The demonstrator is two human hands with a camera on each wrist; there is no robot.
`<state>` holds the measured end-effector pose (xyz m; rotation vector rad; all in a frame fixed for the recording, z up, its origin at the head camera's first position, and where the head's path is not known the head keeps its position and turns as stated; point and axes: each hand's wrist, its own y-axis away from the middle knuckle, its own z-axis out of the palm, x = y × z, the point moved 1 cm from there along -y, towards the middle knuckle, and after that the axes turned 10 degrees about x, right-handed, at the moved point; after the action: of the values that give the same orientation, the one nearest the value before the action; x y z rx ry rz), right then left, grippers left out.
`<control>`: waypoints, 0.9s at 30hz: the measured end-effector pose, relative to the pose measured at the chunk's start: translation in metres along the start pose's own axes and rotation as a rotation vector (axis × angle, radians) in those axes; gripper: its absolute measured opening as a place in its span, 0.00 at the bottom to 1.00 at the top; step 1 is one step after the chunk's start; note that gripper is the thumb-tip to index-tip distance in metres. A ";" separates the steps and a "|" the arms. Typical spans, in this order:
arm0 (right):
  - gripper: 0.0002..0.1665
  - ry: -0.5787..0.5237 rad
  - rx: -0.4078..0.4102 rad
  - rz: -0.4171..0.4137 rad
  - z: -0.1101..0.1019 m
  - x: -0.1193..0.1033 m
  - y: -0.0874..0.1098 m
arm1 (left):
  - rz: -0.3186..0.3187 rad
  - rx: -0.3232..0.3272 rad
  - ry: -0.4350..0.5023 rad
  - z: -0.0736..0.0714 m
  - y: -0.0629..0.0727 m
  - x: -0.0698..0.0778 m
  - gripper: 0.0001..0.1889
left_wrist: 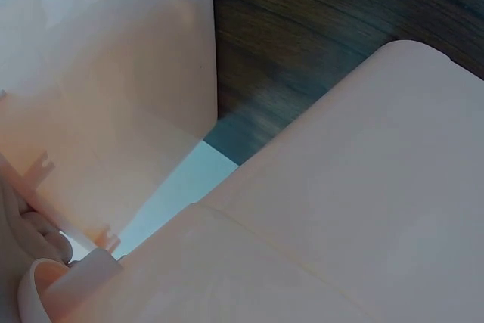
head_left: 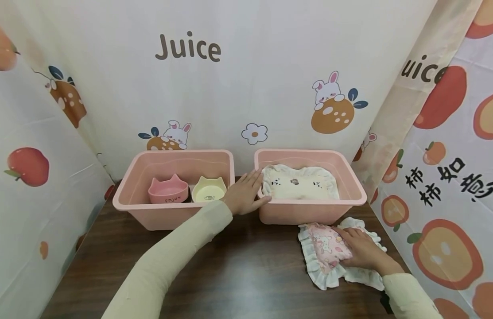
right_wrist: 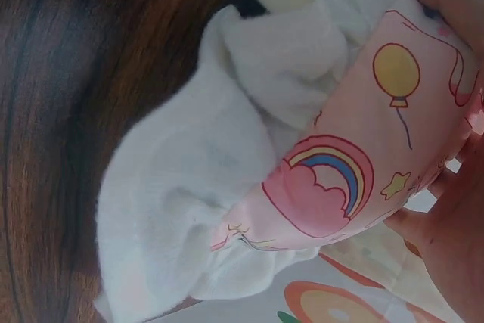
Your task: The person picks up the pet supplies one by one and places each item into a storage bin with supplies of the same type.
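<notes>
My left hand (head_left: pixel 243 196) rests with straight fingers on the near left side of the right pink bin (head_left: pixel 302 213), its wrist beside the left pink bin (head_left: pixel 162 217). In the left wrist view, fingertips (left_wrist: pixel 45 238) show at the bin rim. A cream cushion (head_left: pixel 298 186) with a ruffled edge and small printed figures lies in the right bin. In front of that bin, my right hand (head_left: pixel 362 249) grips a pink printed cushion (head_left: pixel 330 248) with white ruffles. The right wrist view shows the cushion's rainbow and balloon print (right_wrist: pixel 340 179) bunched between thumb and fingers.
Inside the left bin sit a pink cat-eared bowl (head_left: pixel 168 191) and a pale yellow cat-eared bowl (head_left: pixel 208 191). Both bins stand at the back of the dark wooden table (head_left: pixel 230 274), against a printed curtain (head_left: pixel 246 79). Another printed curtain (head_left: pixel 441 212) borders the right side.
</notes>
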<state>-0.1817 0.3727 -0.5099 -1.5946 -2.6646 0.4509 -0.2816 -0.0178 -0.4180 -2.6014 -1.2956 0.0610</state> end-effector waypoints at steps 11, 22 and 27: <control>0.53 -0.015 -0.023 0.010 -0.010 -0.010 0.012 | -0.001 -0.009 0.001 0.001 0.000 0.001 0.45; 0.53 -0.065 -0.009 0.010 -0.031 -0.035 0.024 | 0.004 -0.007 0.002 -0.003 0.001 0.002 0.44; 0.54 -0.057 0.011 0.002 -0.040 -0.045 0.028 | -0.002 -0.011 0.001 -0.002 0.001 0.001 0.44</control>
<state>-0.1301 0.3557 -0.4721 -1.6061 -2.6965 0.5185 -0.2799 -0.0183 -0.4163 -2.6090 -1.3013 0.0520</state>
